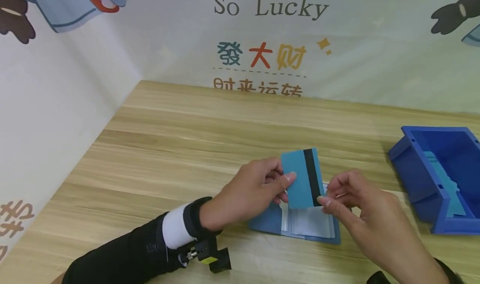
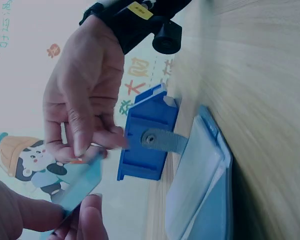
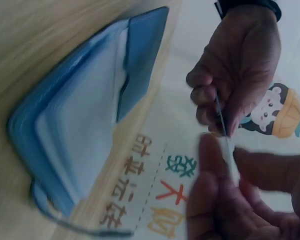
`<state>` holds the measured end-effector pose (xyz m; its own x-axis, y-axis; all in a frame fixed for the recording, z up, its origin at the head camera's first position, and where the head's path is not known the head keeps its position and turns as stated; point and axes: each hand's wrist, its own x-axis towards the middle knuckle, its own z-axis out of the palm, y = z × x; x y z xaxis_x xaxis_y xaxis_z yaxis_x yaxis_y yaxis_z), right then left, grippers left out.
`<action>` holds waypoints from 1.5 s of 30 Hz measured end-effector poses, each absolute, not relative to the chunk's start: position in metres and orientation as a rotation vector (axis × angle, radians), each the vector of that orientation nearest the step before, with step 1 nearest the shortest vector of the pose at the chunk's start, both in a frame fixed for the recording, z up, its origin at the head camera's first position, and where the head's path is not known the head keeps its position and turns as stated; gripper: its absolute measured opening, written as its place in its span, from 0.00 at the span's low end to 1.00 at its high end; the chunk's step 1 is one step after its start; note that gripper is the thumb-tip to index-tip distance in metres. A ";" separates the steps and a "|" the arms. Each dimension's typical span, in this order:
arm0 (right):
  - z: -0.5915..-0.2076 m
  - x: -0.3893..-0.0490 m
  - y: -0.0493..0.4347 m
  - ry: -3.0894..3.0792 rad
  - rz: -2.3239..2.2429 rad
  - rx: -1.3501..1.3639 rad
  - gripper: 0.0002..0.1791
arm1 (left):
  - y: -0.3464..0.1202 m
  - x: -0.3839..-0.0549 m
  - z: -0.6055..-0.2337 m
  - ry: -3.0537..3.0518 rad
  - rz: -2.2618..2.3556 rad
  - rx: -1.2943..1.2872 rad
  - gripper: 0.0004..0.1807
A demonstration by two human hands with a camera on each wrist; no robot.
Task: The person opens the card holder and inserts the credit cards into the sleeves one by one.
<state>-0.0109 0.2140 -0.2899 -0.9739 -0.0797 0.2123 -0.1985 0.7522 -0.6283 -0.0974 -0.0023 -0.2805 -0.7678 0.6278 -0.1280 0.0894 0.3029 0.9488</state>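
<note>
A light blue card (image 1: 297, 182) with a black stripe is held above the table between both hands. My left hand (image 1: 245, 192) pinches its left edge, thumb on the near face. At the card's lower right corner, my right hand (image 1: 375, 213) pinches with thumb and fingers; the right wrist view shows the card edge-on between them. Beneath the hands lies an open blue card holder (image 1: 264, 220), partly hidden, with whitish sleeves (image 3: 85, 120) inside. Its strap (image 2: 174, 142) with a snap sticks out in the left wrist view.
A dark blue plastic bin (image 1: 420, 192) stands on the right side of the wooden table (image 1: 168, 150). Inside it lies a flat light blue piece (image 1: 446, 184) with an uneven edge. A printed white sheet (image 1: 180, 38) hangs behind the table.
</note>
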 end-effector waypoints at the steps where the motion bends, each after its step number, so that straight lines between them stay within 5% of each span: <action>1: -0.291 -0.012 0.216 -2.800 0.980 0.230 0.16 | -0.003 -0.098 -0.281 2.101 1.466 0.629 0.10; 4: -0.295 -0.015 0.225 -2.927 0.784 0.275 0.24 | -0.006 -0.102 -0.282 2.161 1.388 0.614 0.09; 9: -0.308 -0.019 0.239 -3.223 0.610 0.352 0.41 | -0.011 -0.106 -0.287 2.190 1.241 0.594 0.25; 15: -0.317 -0.023 0.243 -3.346 0.584 0.410 0.45 | -0.012 -0.107 -0.294 2.210 1.079 0.640 0.27; 34: -0.332 -0.020 0.228 -3.134 0.740 0.554 0.37 | 0.011 -0.094 -0.304 2.045 1.154 0.566 0.31; 39: -0.331 -0.021 0.239 -3.116 0.757 0.611 0.21 | 0.007 -0.099 -0.307 1.956 1.274 0.482 0.22; 45: -0.330 -0.024 0.243 -3.195 0.737 0.576 0.16 | 0.000 -0.111 -0.306 1.906 1.302 0.463 0.12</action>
<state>-0.0239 0.2431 -0.3300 -0.9230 -0.3706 -0.1033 -0.2879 0.8435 -0.4535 -0.1106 -0.0003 -0.3064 -0.6397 0.6636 -0.3878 -0.1203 0.4119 0.9033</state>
